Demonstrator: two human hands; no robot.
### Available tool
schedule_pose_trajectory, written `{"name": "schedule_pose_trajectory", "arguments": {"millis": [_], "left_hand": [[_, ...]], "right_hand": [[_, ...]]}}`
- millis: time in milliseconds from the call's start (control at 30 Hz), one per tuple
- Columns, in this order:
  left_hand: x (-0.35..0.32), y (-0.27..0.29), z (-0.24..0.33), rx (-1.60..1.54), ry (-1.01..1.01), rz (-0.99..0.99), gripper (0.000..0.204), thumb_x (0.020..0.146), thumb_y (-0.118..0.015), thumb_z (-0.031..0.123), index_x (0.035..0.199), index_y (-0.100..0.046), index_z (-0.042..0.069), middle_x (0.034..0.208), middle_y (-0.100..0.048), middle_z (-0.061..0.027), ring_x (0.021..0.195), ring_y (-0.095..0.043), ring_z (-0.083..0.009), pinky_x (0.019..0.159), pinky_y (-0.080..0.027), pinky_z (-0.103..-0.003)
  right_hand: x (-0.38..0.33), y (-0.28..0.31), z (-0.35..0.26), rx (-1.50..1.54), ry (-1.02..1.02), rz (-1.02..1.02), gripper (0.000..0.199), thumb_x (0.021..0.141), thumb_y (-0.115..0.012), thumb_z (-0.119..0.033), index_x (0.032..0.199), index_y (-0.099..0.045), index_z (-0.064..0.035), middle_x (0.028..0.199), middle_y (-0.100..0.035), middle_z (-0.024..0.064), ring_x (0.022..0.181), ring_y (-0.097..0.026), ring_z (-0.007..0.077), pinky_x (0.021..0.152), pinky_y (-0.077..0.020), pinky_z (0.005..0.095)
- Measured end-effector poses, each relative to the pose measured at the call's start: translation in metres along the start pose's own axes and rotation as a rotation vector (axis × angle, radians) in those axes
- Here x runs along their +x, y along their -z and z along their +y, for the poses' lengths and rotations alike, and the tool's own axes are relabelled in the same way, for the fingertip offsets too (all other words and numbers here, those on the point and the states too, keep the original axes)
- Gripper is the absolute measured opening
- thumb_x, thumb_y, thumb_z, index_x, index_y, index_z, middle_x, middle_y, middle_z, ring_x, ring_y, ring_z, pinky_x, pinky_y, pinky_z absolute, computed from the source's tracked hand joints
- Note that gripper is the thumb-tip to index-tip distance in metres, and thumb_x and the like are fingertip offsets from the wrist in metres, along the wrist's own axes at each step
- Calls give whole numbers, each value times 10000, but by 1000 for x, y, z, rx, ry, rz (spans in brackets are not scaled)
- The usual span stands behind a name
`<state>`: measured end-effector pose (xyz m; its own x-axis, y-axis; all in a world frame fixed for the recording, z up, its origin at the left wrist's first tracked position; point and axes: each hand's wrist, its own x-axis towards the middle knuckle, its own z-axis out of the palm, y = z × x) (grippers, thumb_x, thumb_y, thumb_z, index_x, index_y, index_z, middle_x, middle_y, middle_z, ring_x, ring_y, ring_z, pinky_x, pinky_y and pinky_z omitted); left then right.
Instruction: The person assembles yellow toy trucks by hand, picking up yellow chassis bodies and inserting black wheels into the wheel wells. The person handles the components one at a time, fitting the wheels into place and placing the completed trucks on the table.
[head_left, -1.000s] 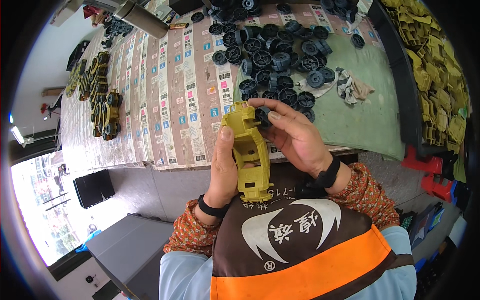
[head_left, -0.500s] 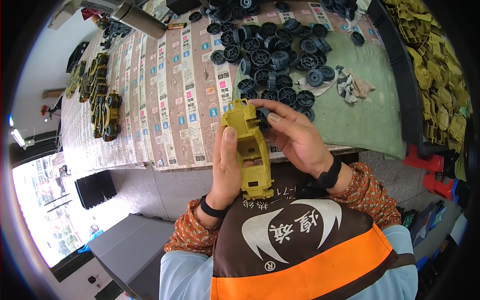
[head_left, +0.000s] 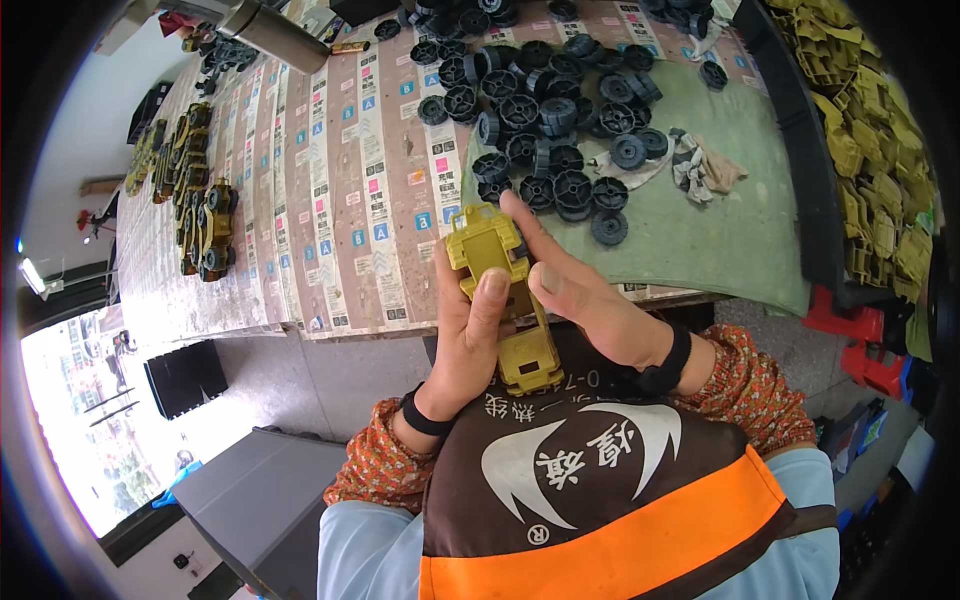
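Observation:
My left hand is closed round a yellow plastic toy car body, holding it over my lap just off the table's near edge, with the thumb across its middle. My right hand presses against the body's right side near the far end, index finger stretched along it and thumb bent inward. Between that hand and the body a small dark part of a toy wheel shows; the rest is hidden by the fingers. Beyond my hands lies a heap of dark blue-grey toy wheels.
Yellow car bodies with wheels stand in rows at the left. A black bin of yellow bodies borders the right. Rags lie on a green cloth. A steel flask lies far left; a red stool stands lower right.
My right hand has closed in on the body's side, pushing the wheel against it, so less of the wheel shows. The left thumb has moved right across the body, which has tilted slightly.

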<state>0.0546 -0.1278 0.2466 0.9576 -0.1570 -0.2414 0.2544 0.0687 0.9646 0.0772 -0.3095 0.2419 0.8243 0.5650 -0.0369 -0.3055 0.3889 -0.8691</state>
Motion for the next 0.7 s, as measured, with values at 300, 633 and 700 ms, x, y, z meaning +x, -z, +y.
{"name": "schedule_pose_trajectory", "arguments": {"millis": [300, 633, 700], "left_hand": [[-1, -5, -9, 32, -114, -70, 612, 1120, -509, 364, 1561, -206, 68, 1347, -544, -94, 1112, -613, -132, 862, -565, -262], [-13, 16, 10, -302, 365, -153, 625, 1086, -419, 588, 1470, -479, 99, 1121, -673, -51, 874, -664, -111, 658, -525, -226], [-12, 15, 8, -338, 378, -159, 681, 1078, -391, 632, 1483, -485, 93, 1153, -674, -61, 898, -666, -126, 706, -532, -255]], "right_hand": [[-14, -3, 10, -114, -15, -7, 949, 1069, -565, -449, 1693, 38, -65, 1745, -103, 123, 1601, -127, 224, 1282, -121, 376], [-16, 16, -19, -4, -114, 146, 434, 1052, -636, -98, 1469, -580, 9, 1321, -679, 71, 1191, -624, 116, 1003, -529, 268], [-15, 14, -19, 87, -173, 163, 494, 993, -722, -71, 1461, -583, 4, 1301, -677, 76, 1168, -636, 117, 962, -570, 275]]}}
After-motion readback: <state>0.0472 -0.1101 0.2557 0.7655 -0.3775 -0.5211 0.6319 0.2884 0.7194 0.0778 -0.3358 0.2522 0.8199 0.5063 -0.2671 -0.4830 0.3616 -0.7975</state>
